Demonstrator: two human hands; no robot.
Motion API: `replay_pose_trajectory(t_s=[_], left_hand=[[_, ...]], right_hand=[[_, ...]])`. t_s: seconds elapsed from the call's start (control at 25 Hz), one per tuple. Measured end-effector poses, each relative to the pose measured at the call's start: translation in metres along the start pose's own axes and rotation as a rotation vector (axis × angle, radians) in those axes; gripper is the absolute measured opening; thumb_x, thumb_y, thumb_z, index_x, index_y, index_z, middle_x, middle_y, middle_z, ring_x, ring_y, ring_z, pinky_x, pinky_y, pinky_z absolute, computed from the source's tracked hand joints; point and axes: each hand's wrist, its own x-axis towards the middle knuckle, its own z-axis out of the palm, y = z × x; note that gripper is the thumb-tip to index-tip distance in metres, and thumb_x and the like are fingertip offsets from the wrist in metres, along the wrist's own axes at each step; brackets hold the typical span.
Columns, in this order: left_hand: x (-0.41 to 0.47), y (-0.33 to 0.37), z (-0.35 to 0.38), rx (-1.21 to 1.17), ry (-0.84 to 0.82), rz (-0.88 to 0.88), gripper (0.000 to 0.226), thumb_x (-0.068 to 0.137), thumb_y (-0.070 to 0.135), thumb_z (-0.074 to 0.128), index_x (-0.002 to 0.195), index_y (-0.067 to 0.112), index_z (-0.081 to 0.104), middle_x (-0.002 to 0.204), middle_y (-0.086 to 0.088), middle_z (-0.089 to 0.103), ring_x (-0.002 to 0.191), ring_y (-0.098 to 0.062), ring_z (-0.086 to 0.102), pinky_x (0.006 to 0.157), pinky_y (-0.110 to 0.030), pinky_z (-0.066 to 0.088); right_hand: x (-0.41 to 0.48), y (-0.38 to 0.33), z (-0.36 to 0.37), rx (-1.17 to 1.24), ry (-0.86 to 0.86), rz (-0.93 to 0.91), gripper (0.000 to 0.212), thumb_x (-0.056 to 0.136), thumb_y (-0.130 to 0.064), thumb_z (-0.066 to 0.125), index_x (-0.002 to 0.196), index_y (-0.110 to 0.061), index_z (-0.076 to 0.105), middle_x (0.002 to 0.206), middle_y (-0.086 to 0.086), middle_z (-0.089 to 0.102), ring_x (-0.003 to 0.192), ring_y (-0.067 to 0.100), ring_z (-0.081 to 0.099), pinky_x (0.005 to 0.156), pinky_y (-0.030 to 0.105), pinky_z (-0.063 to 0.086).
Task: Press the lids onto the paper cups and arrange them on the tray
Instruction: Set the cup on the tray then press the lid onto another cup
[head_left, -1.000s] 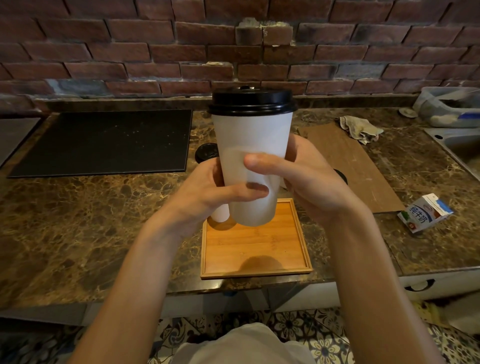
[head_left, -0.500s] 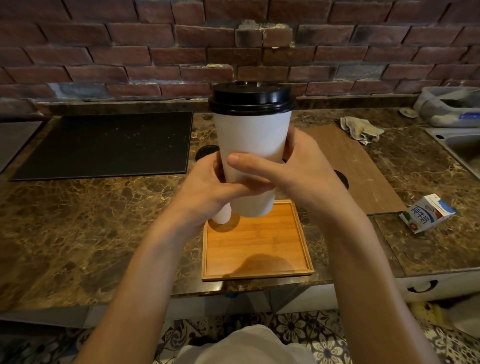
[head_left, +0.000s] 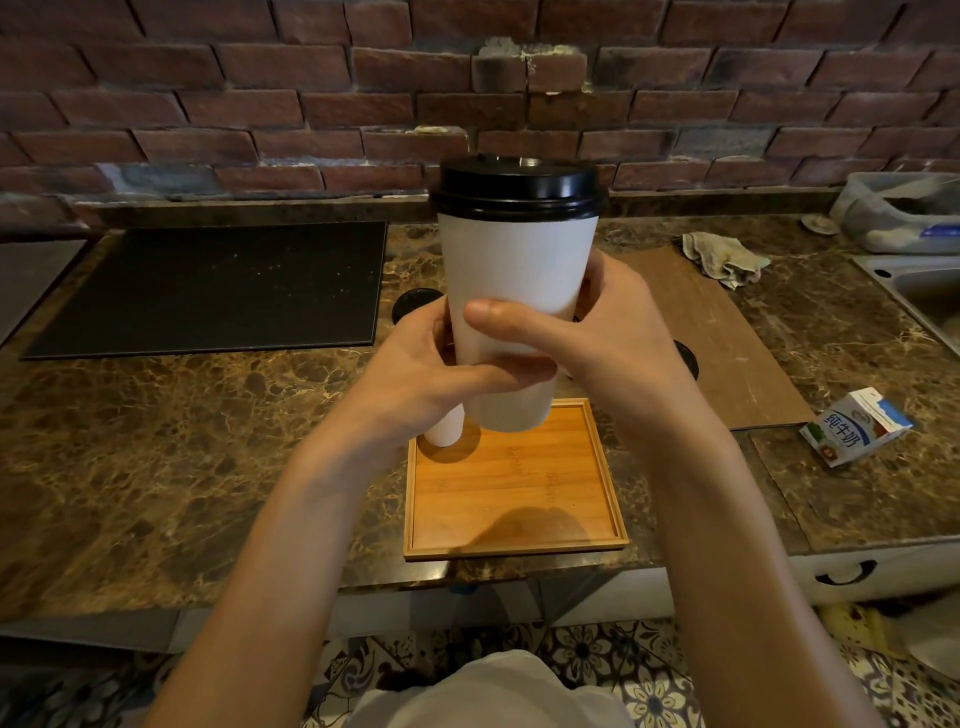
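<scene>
At far left a flat black mat (head_left: 208, 288) lies matte on the brown marbled counter (head_left: 156, 441). Moving right, the left hand (head_left: 415, 374) wraps the lower body of the white paper cup (head_left: 517, 291), thumb laid across its near face. The cup is held upright in the air, long axis vertical, directly above the far edge of the wooden tray (head_left: 514, 493); its glossy black lid (head_left: 519, 187) sits level on the rim and appears fully seated. A second white cup (head_left: 445, 431) stands at the tray's far-left corner, mostly hidden behind the left hand. The tray is square, shallow-rimmed, bamboo-grained, with bare floor on its near and right portions. The right hand (head_left: 613, 338) grips the cup's right side, thumb overlapping the left thumb; both hands are equally close. Judgement: the placement is straight down and slightly nearer, beside the standing cup. Further right lie a brown board (head_left: 727, 338), a crumpled cloth (head_left: 722, 257) and a small milk carton (head_left: 852, 431).
</scene>
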Motion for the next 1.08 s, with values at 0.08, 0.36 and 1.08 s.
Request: replay_pose_trajectory(t_s=[0.08,0.36,1.08], left_hand=[[-0.001,0.003,-0.002,-0.023,-0.041,-0.004,0.041,0.066,0.026,0.079,0.103,0.027,0.063,0.093,0.013,0.072,0.09,-0.003,0.068,0.068,-0.011,0.05],[-0.003,0.001,-0.003,-0.145,-0.18,-0.047,0.042,0.066,0.022,0.077,0.105,0.035,0.067,0.106,0.008,0.071,0.103,-0.011,0.066,0.078,-0.018,0.052],[0.001,-0.001,0.007,-0.026,0.069,-0.011,0.044,0.061,0.02,0.082,0.1,0.026,0.061,0.089,0.013,0.073,0.088,-0.006,0.069,0.067,-0.013,0.052]], right_hand=[[0.001,0.0,-0.003,0.081,-0.046,0.003,0.054,0.07,-0.028,0.082,0.118,-0.019,0.06,0.103,-0.003,0.07,0.094,0.011,0.069,0.071,0.021,0.057],[0.003,0.01,-0.012,0.153,-0.188,0.019,0.056,0.067,-0.032,0.077,0.118,-0.02,0.061,0.109,0.003,0.071,0.101,0.019,0.069,0.079,0.03,0.057],[-0.001,-0.002,0.001,-0.174,0.053,0.001,0.065,0.071,-0.046,0.08,0.125,-0.024,0.052,0.109,-0.012,0.063,0.098,0.005,0.064,0.075,0.024,0.059]])
